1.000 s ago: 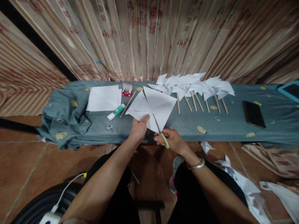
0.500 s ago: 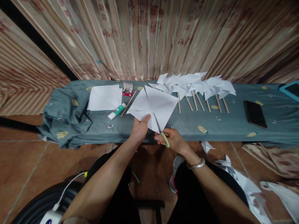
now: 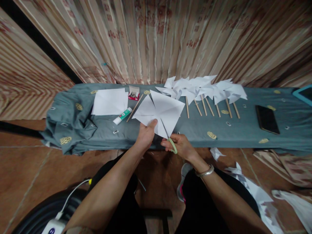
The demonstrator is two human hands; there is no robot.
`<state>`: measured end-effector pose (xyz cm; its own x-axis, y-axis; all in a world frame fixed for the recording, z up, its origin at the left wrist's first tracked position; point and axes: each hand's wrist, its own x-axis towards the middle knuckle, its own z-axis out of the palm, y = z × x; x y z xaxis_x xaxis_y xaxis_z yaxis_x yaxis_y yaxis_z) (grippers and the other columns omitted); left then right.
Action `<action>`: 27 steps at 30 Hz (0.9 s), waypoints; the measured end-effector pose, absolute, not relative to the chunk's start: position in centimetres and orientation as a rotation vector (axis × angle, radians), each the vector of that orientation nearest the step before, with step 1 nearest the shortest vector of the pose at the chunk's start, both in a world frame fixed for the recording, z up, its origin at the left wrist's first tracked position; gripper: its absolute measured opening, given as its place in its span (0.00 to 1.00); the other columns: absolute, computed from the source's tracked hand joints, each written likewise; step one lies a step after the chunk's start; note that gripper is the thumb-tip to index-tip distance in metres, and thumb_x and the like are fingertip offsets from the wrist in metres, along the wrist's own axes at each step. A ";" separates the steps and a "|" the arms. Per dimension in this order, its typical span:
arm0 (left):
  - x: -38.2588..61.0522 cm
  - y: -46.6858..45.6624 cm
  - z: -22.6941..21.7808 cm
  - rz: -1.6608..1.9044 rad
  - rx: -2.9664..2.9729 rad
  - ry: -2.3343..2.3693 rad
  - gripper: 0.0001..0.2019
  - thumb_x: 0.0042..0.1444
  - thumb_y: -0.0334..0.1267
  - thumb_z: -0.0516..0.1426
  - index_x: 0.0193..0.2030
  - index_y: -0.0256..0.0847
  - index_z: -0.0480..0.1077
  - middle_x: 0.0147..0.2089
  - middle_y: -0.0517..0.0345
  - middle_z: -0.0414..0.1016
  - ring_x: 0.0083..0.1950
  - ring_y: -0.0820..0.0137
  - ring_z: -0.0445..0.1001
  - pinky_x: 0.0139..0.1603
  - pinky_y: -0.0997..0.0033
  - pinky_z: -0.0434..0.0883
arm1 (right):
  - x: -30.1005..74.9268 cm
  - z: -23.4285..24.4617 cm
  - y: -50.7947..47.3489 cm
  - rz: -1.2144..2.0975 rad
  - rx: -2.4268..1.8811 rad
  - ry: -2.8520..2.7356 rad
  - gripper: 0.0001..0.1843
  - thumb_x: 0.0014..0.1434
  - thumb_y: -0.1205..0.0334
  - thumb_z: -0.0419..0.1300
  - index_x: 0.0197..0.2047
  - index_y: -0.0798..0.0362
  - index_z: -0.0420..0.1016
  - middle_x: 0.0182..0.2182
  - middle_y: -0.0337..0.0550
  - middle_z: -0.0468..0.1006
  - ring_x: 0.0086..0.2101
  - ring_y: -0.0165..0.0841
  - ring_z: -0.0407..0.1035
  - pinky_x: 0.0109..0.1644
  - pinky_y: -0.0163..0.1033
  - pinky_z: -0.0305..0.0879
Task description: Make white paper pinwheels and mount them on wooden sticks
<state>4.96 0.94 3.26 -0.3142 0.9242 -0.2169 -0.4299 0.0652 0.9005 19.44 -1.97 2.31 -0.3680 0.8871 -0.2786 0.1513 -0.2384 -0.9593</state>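
Note:
My left hand (image 3: 147, 131) pinches a white square of paper (image 3: 168, 105) near its middle, thumb on top. Slits run from the sheet's corners in toward the centre. In my right hand (image 3: 179, 145) are scissors (image 3: 173, 146) with pale green handles, their blades at the slit in the paper's near corner. Beyond the sheet, several white paper pinwheels (image 3: 200, 87) on wooden sticks lie in an overlapping row. To the left are a loose wooden stick (image 3: 135, 108), a glue stick (image 3: 122, 116), a small red box of metal pins (image 3: 134, 94) and a stack of white paper (image 3: 109, 102).
Everything lies on a narrow bench (image 3: 195, 130) covered in grey-green cloth, bunched at its left end. A phone (image 3: 267, 119) and a blue-edged device (image 3: 303, 94) are at the right. Paper pieces (image 3: 255, 191) lie on the floor, and a pleated curtain (image 3: 146, 39) hangs behind.
The scissor blades have come closer together in the paper's near-corner slit, and the sheet's right part has shifted slightly. My hands stay in nearly the same place.

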 end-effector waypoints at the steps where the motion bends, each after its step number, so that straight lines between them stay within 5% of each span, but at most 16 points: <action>1: 4.9 1.0 3.3 1.527 0.582 1.197 0.25 0.43 0.36 0.64 0.51 0.38 0.71 0.43 0.52 0.80 0.45 0.61 0.77 0.54 0.59 0.70 | 19.4 2.3 -2.0 1.672 -1.276 -1.451 0.25 0.40 0.40 0.70 0.28 0.55 0.75 0.18 0.37 0.73 0.20 0.26 0.65 0.25 0.33 0.59; 7: 3.5 2.3 4.3 1.601 0.537 1.107 0.23 0.44 0.29 0.61 0.50 0.39 0.70 0.43 0.53 0.80 0.45 0.62 0.78 0.55 0.59 0.70 | 20.6 3.1 -2.0 1.772 -1.208 -1.600 0.24 0.49 0.39 0.66 0.33 0.54 0.76 0.23 0.38 0.76 0.24 0.26 0.66 0.27 0.32 0.60; 12: 1.4 3.0 5.6 1.630 0.494 1.143 0.22 0.44 0.26 0.60 0.49 0.41 0.71 0.43 0.54 0.80 0.48 0.62 0.78 0.55 0.61 0.70 | 24.7 5.1 -1.2 1.934 -1.266 -1.594 0.24 0.43 0.41 0.70 0.31 0.54 0.76 0.22 0.38 0.77 0.23 0.26 0.67 0.26 0.32 0.61; 20: 2.4 1.1 4.3 1.382 0.721 1.151 0.19 0.35 0.33 0.66 0.39 0.38 0.76 0.40 0.52 0.81 0.42 0.61 0.78 0.49 0.62 0.71 | 27.4 5.9 0.7 1.259 -1.316 -1.177 0.27 0.40 0.40 0.71 0.36 0.52 0.77 0.26 0.40 0.79 0.26 0.28 0.68 0.30 0.34 0.63; 27: 3.7 -0.4 4.2 1.072 0.925 1.194 0.15 0.33 0.38 0.69 0.31 0.36 0.77 0.31 0.55 0.80 0.32 0.65 0.75 0.35 0.69 0.70 | 26.3 5.6 1.2 1.338 -1.302 -1.122 0.24 0.31 0.53 0.76 0.31 0.52 0.76 0.20 0.29 0.70 0.21 0.23 0.59 0.24 0.31 0.54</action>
